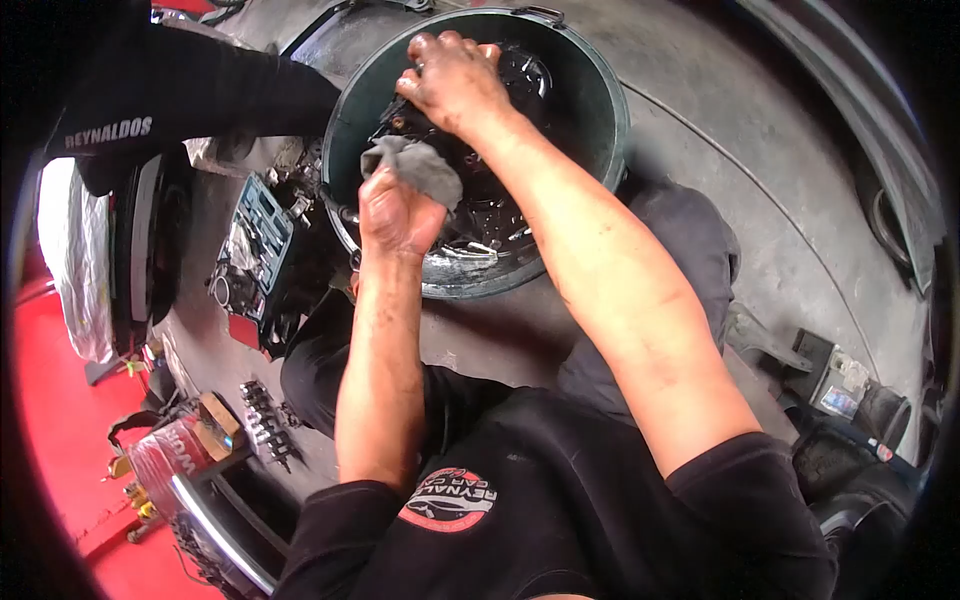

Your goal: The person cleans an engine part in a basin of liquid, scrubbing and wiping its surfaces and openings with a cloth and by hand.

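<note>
A grey rag (425, 172) is gripped in my left hand (392, 212), near the left inside of a large dark green tub (595, 90). Dark, wet metal parts (500, 205) lie in the tub, with small shiny pieces near its lower edge. My right hand (455, 80) is over the far left part of the tub, palm down, with its fingers bent over a dark part (398, 122). Whether those fingers hold it is hidden.
A black sleeve of another person (200, 90) reaches toward the tub from the left. An open tool case (262, 235) stands left of the tub. A camshaft-like part (265, 425) lies at lower left. A cable (770, 190) crosses the floor on the right.
</note>
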The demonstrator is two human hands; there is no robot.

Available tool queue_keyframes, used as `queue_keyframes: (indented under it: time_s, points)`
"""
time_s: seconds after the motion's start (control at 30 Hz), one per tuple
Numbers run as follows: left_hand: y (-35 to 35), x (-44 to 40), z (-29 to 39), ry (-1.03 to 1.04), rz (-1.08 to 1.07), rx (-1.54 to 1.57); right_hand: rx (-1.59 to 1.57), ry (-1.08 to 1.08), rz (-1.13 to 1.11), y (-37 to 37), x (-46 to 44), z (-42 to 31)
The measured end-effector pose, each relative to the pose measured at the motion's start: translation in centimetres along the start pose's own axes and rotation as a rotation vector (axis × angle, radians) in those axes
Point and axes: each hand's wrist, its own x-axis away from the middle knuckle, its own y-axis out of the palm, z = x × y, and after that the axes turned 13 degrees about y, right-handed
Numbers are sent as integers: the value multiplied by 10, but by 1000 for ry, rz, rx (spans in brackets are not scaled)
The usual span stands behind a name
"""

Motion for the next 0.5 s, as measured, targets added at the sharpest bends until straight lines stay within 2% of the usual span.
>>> queue_keyframes:
  time_s: [0.03,0.1,0.13,0.23,0.27,0.37,0.4,0.5]
  points:
    - [8,0,-1,6,61,-89,41,19,-31,-3,-2,1]
    - [8,-10,3,-68,-202,-456,21,12,-44,-3,-3,4]
    - [23,-13,4,-131,-134,-772,39,15,-35,-1,-2,4]
    - [68,-15,27,-439,-347,-1657,38,-20,-12,5,-1,1]
    - [82,-16,30,-471,-485,-1923,33,-32,-36,5,-3,1]
    - [63,-16,25,-270,-911,-2261,20,-62,-114,1,-4,-1]
    - [68,-17,23,-320,-1033,-2354,22,-67,-134,0,-4,-1]
    - [71,-14,23,-227,-1197,-2407,41,-39,-127,-3,-3,0]
